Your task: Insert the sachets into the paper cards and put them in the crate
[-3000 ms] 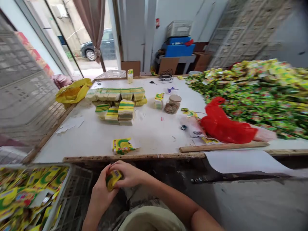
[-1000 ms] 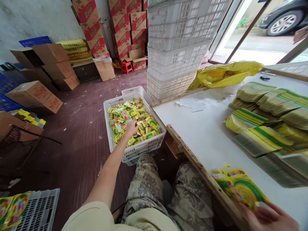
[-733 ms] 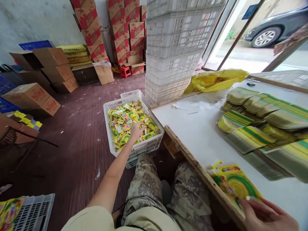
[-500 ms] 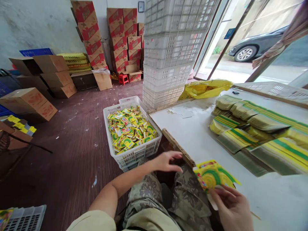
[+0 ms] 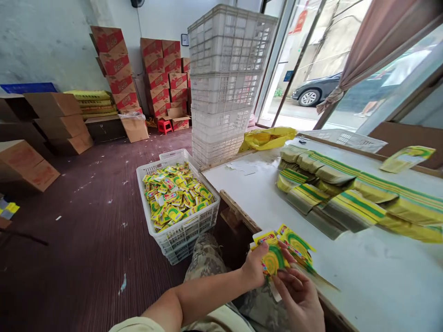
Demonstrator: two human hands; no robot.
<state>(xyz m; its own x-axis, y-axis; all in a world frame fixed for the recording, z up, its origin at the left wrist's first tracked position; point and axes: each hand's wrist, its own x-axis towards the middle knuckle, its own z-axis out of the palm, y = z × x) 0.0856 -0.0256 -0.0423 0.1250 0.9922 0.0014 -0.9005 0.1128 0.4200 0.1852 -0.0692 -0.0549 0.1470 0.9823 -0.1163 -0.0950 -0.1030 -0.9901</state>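
A small yellow and green printed carton (image 5: 272, 260), partly unfolded with white flaps showing, is held up over my lap. My left hand (image 5: 254, 267) grips its left side, thumb on the front. At its lower right edge, the fingers of my right hand (image 5: 297, 295) pinch it. Just behind lies another yellow-green carton (image 5: 296, 246) at the edge of the white table (image 5: 256, 184); whether my right fingers touch it, I cannot tell. Stacks of flat yellow-green cartons (image 5: 360, 203) stand farther back on the table.
To the left, a white plastic crate (image 5: 180, 230) is heaped with small yellow cartons (image 5: 173, 193). Tall stacked white crates (image 5: 224, 83) rise behind it. A wooden strip (image 5: 238, 210) edges the table. A yellow bag (image 5: 270, 138) lies at the table's far end. Cardboard boxes (image 5: 117, 69) stand along the wall.
My left hand has come across to the right and taken hold of the carton in my right hand. The view has turned to the right, and the carton is nearer my lap.
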